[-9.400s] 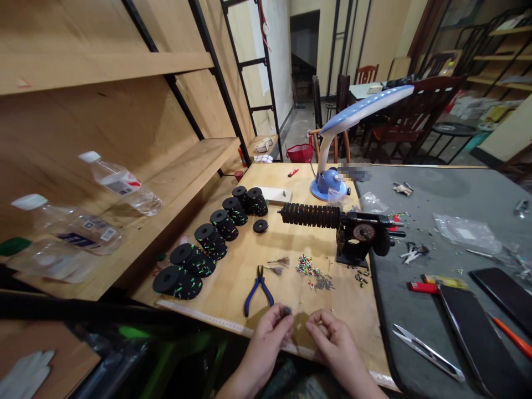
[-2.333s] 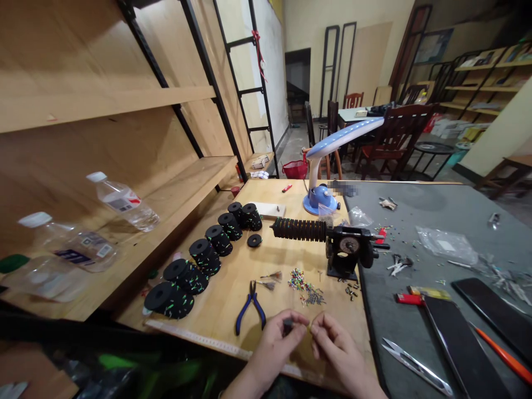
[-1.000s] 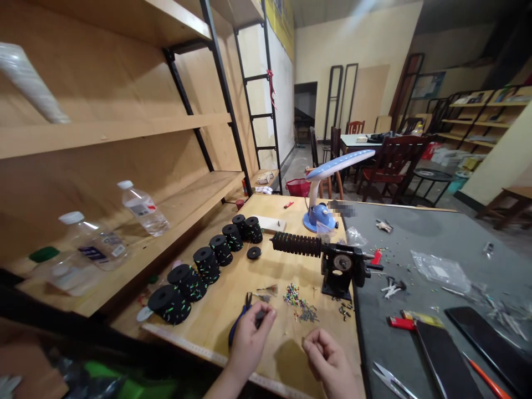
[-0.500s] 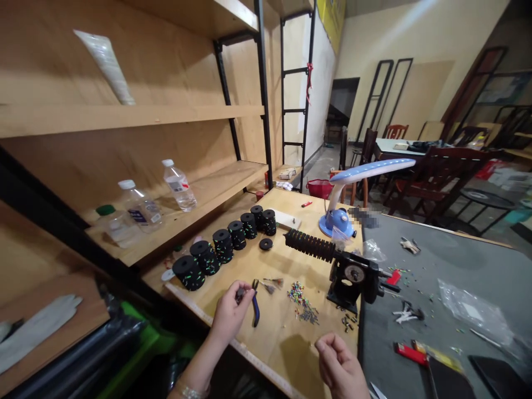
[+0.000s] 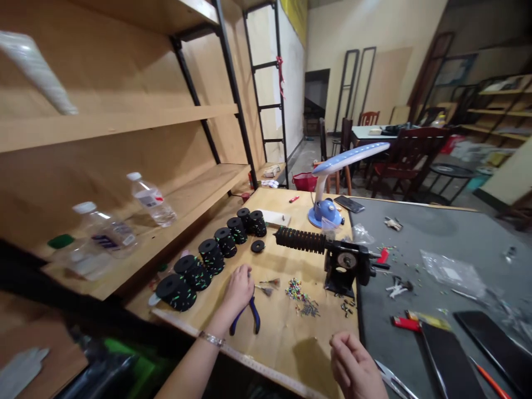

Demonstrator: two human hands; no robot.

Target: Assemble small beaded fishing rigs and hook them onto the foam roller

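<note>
My left hand (image 5: 240, 289) reaches palm-down over the wooden table, its fingers curled together. What is under the fingertips is hidden. Blue-handled pliers (image 5: 256, 320) lie beside it, their jaws covered by the hand. Two small brushes (image 5: 266, 290) rest just right of its fingertips. My right hand (image 5: 353, 360) hovers near the table's front right, thumb pressed to the curled fingers; anything in that pinch is too small to make out. Between the hands lie a pile of colourful beads (image 5: 295, 289) and small grey pins (image 5: 308, 308).
Several black rolls (image 5: 176, 292) with coloured specks line the left side. A black machine (image 5: 341, 263) carries a row of dark discs (image 5: 300, 240) on its shaft. Behind stands a blue lamp (image 5: 325, 213). A grey mat (image 5: 415, 227) at right holds scissors (image 5: 393, 379), phones and plastic bags.
My left hand has turned palm-down and reached forward; the dark small thing in its fingers is now out of sight. My right hand stays pinched. The camera view has shifted right.
</note>
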